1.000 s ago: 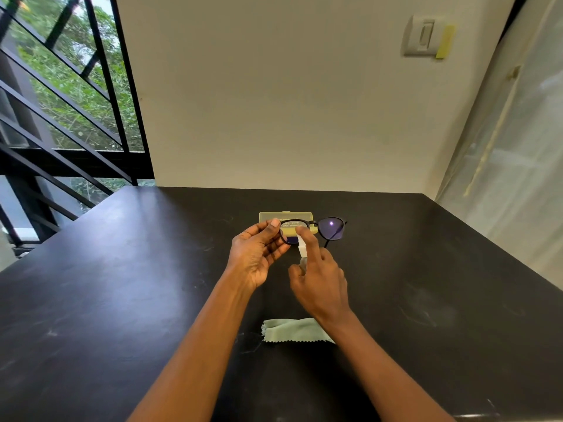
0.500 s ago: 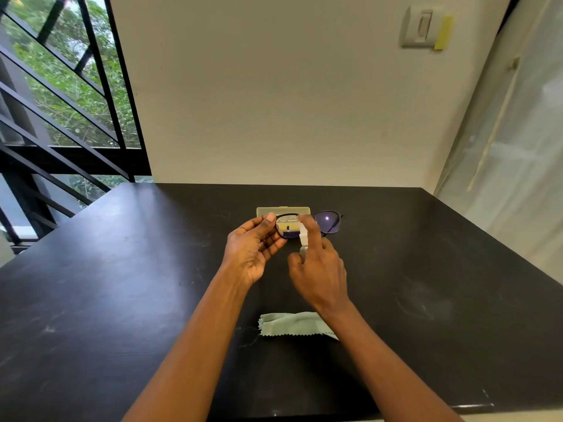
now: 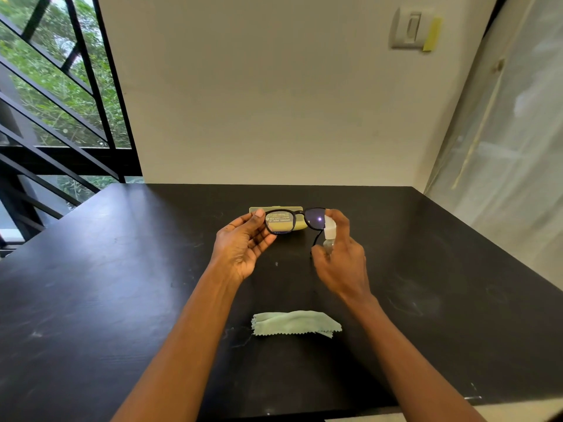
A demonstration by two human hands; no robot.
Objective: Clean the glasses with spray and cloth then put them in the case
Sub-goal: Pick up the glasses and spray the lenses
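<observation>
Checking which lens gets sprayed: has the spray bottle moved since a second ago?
Yes. The spray bottle in the right hand has shifted right, from the case to the glasses' right lens.

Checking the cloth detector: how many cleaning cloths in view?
1. The green cloth lies on the black table, near the person, between the forearms and untouched by the left hand and right hand. No others visible.

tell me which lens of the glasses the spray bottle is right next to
The lens on the right hand's side, dark with a bright glint. The spray bottle sits at its outer edge; the other lens is by the left hand.
</observation>
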